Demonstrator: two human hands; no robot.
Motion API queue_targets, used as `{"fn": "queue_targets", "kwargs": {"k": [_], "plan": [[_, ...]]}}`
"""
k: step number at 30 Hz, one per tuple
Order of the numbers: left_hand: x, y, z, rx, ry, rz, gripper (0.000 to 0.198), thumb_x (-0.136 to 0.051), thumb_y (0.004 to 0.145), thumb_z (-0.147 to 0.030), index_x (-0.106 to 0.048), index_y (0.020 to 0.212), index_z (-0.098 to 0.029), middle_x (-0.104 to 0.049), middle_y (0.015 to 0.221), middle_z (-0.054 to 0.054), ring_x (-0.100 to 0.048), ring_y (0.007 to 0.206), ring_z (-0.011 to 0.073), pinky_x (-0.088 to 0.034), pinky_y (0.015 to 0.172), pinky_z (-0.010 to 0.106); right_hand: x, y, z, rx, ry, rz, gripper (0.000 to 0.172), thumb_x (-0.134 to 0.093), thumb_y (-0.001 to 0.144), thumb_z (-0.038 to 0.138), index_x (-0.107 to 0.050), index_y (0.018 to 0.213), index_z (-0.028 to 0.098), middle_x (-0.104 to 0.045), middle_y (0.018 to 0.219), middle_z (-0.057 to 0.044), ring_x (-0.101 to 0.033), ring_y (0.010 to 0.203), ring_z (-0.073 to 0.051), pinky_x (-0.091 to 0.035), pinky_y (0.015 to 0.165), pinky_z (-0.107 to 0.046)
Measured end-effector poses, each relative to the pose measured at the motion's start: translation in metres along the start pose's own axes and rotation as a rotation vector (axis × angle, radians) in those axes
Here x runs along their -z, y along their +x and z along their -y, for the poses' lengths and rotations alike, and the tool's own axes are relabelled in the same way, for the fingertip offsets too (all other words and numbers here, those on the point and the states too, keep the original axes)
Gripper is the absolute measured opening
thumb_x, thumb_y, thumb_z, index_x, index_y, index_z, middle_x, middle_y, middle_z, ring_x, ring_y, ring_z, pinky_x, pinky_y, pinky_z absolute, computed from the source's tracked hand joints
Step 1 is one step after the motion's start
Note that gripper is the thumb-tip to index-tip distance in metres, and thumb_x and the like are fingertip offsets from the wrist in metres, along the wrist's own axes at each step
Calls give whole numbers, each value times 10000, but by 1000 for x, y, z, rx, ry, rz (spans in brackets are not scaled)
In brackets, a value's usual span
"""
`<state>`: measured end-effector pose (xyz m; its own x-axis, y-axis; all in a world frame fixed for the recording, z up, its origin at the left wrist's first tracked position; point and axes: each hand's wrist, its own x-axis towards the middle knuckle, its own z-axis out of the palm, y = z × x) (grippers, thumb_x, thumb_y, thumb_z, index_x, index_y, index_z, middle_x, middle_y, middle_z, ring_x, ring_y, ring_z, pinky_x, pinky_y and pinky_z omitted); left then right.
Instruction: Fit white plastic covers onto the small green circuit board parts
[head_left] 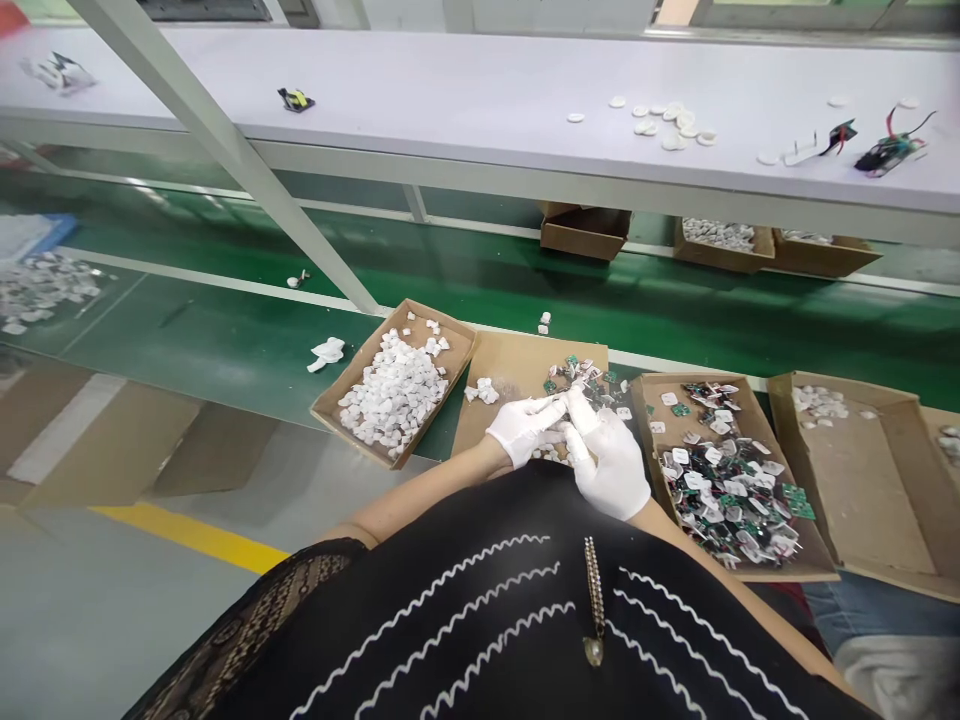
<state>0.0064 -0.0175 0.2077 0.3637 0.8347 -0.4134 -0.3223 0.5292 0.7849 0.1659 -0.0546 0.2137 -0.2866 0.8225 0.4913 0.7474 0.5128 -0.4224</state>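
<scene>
My left hand (525,428) and my right hand (609,455), both in white gloves, meet over a flat piece of cardboard (517,350). Their fingertips are pinched together, and whatever is between them is too small or hidden to name. Just beyond the fingers lies a pile of small green circuit boards with wires and white parts (589,375). A small cluster of white pieces (482,390) sits left of the hands. More white pieces (553,453) show partly under my hands.
To the left stands a cardboard tray of white plastic pieces (394,390). At right, one tray (814,555) holds wired boards and another (885,500) a few white parts. A crumpled white glove or cloth (327,353) lies on the green bench. A slanted metal post (247,165) rises at left, near a raised shelf (450,90).
</scene>
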Motion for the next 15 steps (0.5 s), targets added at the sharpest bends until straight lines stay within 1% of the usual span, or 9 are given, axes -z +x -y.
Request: {"fn": "queue_targets", "kwargs": {"k": [3, 5, 7, 8, 10, 12, 13, 14, 15], "plan": [[-1, 0, -2, 37, -87, 20, 366, -804, 779, -355, -761, 1106, -196, -716, 1179, 98, -680, 1037, 242, -557, 924, 335, -1, 1, -1, 5, 9, 27, 621, -479, 997, 210, -313, 1595, 208, -607, 1399, -142, -638, 1033, -319, -541, 889, -463], [2, 2, -3, 55, -153, 88, 370, -808, 778, -365, -751, 1091, -177, -706, 1193, 114, -687, 1023, 234, -556, 902, 323, 2, 1, -3, 7, 39, 43, 606, -465, 1003, 211, -321, 1593, 215, -581, 1431, -146, -646, 1039, -318, -537, 895, -474], [8, 4, -3, 78, -211, 166, 383, -814, 771, -399, -740, 1035, -132, -716, 1113, 143, -702, 965, 239, -562, 849, 329, 5, -1, -5, -13, 98, 77, 584, -451, 1013, 231, -341, 1586, 216, -582, 1430, -148, -658, 1033, -313, -537, 906, -486], [11, 4, -3, 76, -211, 196, 392, -834, 751, -386, -734, 1016, -114, -721, 1069, 149, -706, 941, 241, -562, 825, 327, 6, -2, -5, -43, 140, 93, 572, -457, 1015, 253, -360, 1578, 220, -592, 1418, -144, -662, 1042, -310, -538, 918, -489], [17, 5, -3, 57, -182, 240, 444, -893, 672, -284, -728, 1041, -104, -721, 1063, 152, -706, 937, 246, -560, 809, 321, 8, -6, -3, -165, 273, 111, 582, -493, 1013, 305, -363, 1576, 238, -604, 1408, -126, -661, 1097, -299, -548, 948, -477], [19, 4, -3, 37, -148, 264, 522, -906, 637, -216, -727, 1118, -121, -709, 1144, 156, -700, 966, 246, -564, 827, 326, 8, -8, 1, -356, 457, 81, 647, -536, 1004, 343, -294, 1599, 269, -582, 1442, -99, -660, 1138, -272, -569, 956, -443], [18, 3, -3, 45, -158, 274, 519, -896, 658, -241, -730, 1137, -131, -700, 1177, 159, -700, 966, 243, -568, 833, 334, 7, -8, 3, -452, 531, 51, 683, -567, 992, 362, -274, 1603, 284, -560, 1468, -88, -677, 1110, -254, -588, 932, -423], [17, 1, -4, 61, -178, 283, 487, -876, 695, -299, -738, 1134, -139, -697, 1189, 161, -701, 955, 241, -574, 832, 345, 7, -7, 5, -530, 580, 18, 701, -604, 974, 379, -292, 1596, 292, -547, 1482, -80, -697, 1059, -240, -606, 901, -406], [15, 0, -5, 68, -185, 285, 453, -846, 735, -363, -748, 1121, -148, -699, 1186, 160, -703, 947, 240, -579, 832, 354, 6, -5, 6, -580, 600, -22, 679, -640, 953, 395, -368, 1566, 293, -554, 1475, -71, -710, 1015, -232, -617, 883, -400]]}}
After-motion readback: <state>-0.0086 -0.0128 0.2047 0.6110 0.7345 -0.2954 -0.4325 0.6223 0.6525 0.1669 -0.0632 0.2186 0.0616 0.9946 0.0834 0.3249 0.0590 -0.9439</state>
